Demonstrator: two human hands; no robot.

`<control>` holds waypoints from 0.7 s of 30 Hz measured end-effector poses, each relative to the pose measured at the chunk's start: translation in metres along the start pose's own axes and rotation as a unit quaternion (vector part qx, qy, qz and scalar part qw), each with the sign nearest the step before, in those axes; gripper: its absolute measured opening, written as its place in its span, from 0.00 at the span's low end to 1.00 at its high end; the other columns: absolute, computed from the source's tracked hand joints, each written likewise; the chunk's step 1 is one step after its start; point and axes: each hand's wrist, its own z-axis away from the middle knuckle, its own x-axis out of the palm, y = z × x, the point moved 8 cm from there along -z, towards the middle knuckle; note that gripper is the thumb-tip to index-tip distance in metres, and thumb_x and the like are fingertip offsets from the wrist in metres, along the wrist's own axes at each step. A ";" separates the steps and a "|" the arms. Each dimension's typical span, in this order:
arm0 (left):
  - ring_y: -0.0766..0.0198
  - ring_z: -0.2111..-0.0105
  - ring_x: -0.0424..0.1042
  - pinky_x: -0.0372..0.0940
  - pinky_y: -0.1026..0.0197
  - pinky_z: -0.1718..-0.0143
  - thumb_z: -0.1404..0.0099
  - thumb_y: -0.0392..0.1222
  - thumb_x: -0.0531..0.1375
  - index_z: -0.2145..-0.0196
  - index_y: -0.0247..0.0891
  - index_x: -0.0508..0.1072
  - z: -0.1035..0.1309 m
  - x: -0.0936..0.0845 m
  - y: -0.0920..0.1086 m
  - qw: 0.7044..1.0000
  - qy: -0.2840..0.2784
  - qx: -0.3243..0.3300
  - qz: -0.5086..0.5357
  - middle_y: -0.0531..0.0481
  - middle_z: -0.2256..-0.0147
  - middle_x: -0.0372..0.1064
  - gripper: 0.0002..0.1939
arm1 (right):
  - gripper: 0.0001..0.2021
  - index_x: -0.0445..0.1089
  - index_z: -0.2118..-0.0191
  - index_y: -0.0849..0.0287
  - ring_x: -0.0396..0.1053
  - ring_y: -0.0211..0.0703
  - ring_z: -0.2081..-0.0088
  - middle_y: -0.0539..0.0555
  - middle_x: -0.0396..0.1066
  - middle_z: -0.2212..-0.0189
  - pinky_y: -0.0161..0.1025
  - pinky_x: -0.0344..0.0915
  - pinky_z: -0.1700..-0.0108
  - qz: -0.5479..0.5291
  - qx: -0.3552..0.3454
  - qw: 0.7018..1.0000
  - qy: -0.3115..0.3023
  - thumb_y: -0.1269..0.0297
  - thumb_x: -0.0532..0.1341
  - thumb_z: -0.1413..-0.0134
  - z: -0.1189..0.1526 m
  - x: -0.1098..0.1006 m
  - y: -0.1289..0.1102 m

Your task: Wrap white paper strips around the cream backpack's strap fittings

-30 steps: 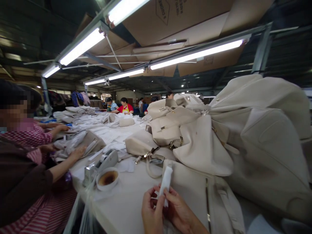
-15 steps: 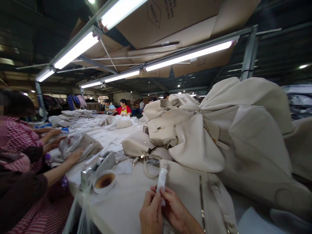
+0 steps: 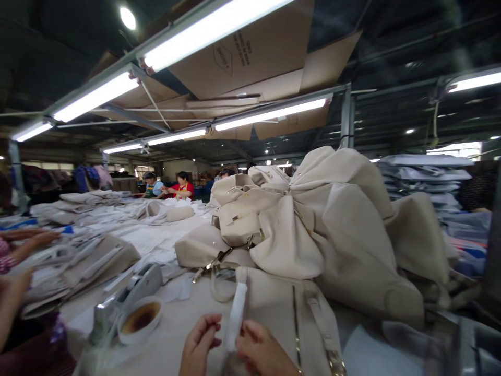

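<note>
A beige bag (image 3: 274, 303) with a gold zipper lies on the table in front of me. A white wrapping strip (image 3: 236, 313) covers part of its strap, which points away from me. My right hand (image 3: 260, 344) pinches the strip's right edge near its lower end. Just left of the strip is my left hand (image 3: 201, 342), its fingers bent and apart, with nothing visible in them.
A white bowl of brown liquid (image 3: 140, 319) stands beside a metal tape dispenser (image 3: 129, 292) on the left. Beige bags (image 3: 289, 230) are heaped behind my hands. Other people's hands (image 3: 35, 237) reach in at the far left. Wrapped stacks (image 3: 422, 175) stand at right.
The view has turned right. My left hand has come off the white strip and moved to its left, while my right hand stays at the strip. A co-worker's hands have left the bag at left.
</note>
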 end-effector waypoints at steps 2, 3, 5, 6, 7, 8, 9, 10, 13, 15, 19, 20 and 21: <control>0.55 0.62 0.70 0.67 0.59 0.61 0.49 0.52 0.63 0.68 0.39 0.77 0.001 0.005 0.025 0.998 0.017 0.041 -0.034 0.48 0.67 0.73 0.16 | 0.12 0.76 0.64 0.57 0.67 0.41 0.72 0.51 0.73 0.73 0.34 0.59 0.72 0.153 -0.047 0.985 0.059 0.60 0.62 0.55 0.022 -0.031 -0.016; 0.57 0.64 0.70 0.66 0.59 0.61 0.49 0.53 0.63 0.68 0.39 0.77 0.003 0.014 0.037 0.997 0.008 0.057 -0.046 0.49 0.68 0.73 0.15 | 0.11 0.76 0.65 0.56 0.69 0.43 0.69 0.51 0.74 0.71 0.36 0.62 0.68 0.217 -0.079 0.967 0.104 0.59 0.60 0.52 0.035 -0.051 -0.027; 0.59 0.67 0.69 0.66 0.60 0.64 0.49 0.56 0.63 0.70 0.39 0.76 0.005 0.046 0.050 0.996 -0.061 0.049 -0.038 0.49 0.70 0.73 0.17 | 0.13 0.75 0.63 0.55 0.71 0.46 0.63 0.53 0.76 0.66 0.39 0.64 0.59 0.318 -0.124 0.911 0.231 0.57 0.56 0.46 0.065 -0.096 -0.047; 0.59 0.68 0.70 0.66 0.60 0.66 0.50 0.57 0.63 0.71 0.38 0.76 0.007 0.069 0.050 0.993 -0.116 0.023 -0.023 0.48 0.71 0.73 0.19 | 0.14 0.74 0.60 0.55 0.71 0.48 0.61 0.55 0.76 0.63 0.40 0.64 0.56 0.354 -0.126 0.875 0.304 0.57 0.54 0.45 0.081 -0.119 -0.053; 0.59 0.69 0.70 0.66 0.60 0.67 0.53 0.59 0.65 0.71 0.37 0.76 0.010 0.094 0.047 0.985 -0.171 -0.009 -0.007 0.48 0.72 0.73 0.21 | 0.15 0.72 0.57 0.56 0.72 0.49 0.59 0.57 0.75 0.61 0.41 0.64 0.55 0.384 -0.117 0.839 0.369 0.57 0.53 0.44 0.096 -0.138 -0.057; 0.59 0.69 0.70 0.66 0.60 0.67 0.55 0.60 0.66 0.72 0.36 0.76 0.014 0.119 0.042 0.974 -0.222 -0.042 0.007 0.47 0.71 0.74 0.23 | 0.15 0.71 0.55 0.58 0.72 0.50 0.58 0.59 0.75 0.59 0.41 0.65 0.55 0.410 -0.099 0.807 0.413 0.59 0.54 0.45 0.107 -0.153 -0.057; 0.59 0.68 0.71 0.66 0.60 0.67 0.58 0.61 0.67 0.72 0.36 0.75 0.019 0.144 0.036 0.962 -0.261 -0.076 0.015 0.47 0.71 0.74 0.25 | 0.16 0.69 0.54 0.59 0.73 0.51 0.58 0.61 0.75 0.60 0.41 0.65 0.56 0.432 -0.075 0.787 0.434 0.61 0.55 0.46 0.113 -0.163 -0.055; 0.60 0.69 0.71 0.66 0.60 0.66 0.61 0.61 0.68 0.72 0.35 0.75 0.023 0.166 0.027 0.950 -0.290 -0.113 0.018 0.46 0.71 0.74 0.27 | 0.16 0.69 0.53 0.61 0.74 0.52 0.58 0.62 0.75 0.60 0.41 0.65 0.57 0.448 -0.049 0.777 0.439 0.63 0.56 0.48 0.115 -0.169 -0.050; 0.63 0.73 0.71 0.65 0.61 0.69 0.64 0.63 0.69 0.73 0.34 0.72 0.034 0.220 0.004 0.918 -0.338 -0.206 0.037 0.48 0.74 0.73 0.30 | 0.15 0.68 0.53 0.63 0.75 0.54 0.59 0.63 0.77 0.62 0.41 0.65 0.60 0.460 -0.013 0.780 0.425 0.67 0.57 0.48 0.110 -0.166 -0.041; 0.65 0.76 0.70 0.64 0.62 0.71 0.62 0.63 0.69 0.73 0.34 0.71 0.038 0.243 0.001 0.906 -0.350 -0.229 0.068 0.51 0.76 0.70 0.29 | 0.13 0.69 0.56 0.61 0.75 0.53 0.62 0.60 0.77 0.65 0.39 0.65 0.62 0.441 -0.040 0.786 0.430 0.68 0.57 0.48 0.105 -0.153 -0.042; 0.68 0.78 0.66 0.61 0.66 0.76 0.63 0.58 0.72 0.77 0.35 0.69 0.036 0.259 0.005 0.907 -0.362 -0.194 0.091 0.55 0.81 0.66 0.26 | 0.11 0.70 0.62 0.55 0.75 0.48 0.66 0.53 0.77 0.70 0.35 0.62 0.68 0.421 -0.097 0.788 0.438 0.72 0.57 0.53 0.094 -0.135 -0.035; 0.67 0.79 0.66 0.61 0.66 0.77 0.66 0.56 0.73 0.78 0.35 0.68 0.034 0.258 0.002 0.909 -0.358 -0.195 0.090 0.55 0.82 0.66 0.27 | 0.12 0.71 0.62 0.54 0.74 0.48 0.66 0.52 0.78 0.69 0.35 0.62 0.68 0.428 -0.099 0.793 0.423 0.72 0.59 0.56 0.094 -0.136 -0.030; 0.67 0.79 0.66 0.61 0.66 0.77 0.69 0.55 0.75 0.77 0.36 0.67 0.032 0.257 -0.005 0.908 -0.350 -0.209 0.095 0.55 0.82 0.67 0.28 | 0.13 0.72 0.63 0.53 0.74 0.47 0.67 0.51 0.78 0.70 0.34 0.62 0.69 0.431 -0.097 0.804 0.397 0.71 0.61 0.57 0.096 -0.142 -0.025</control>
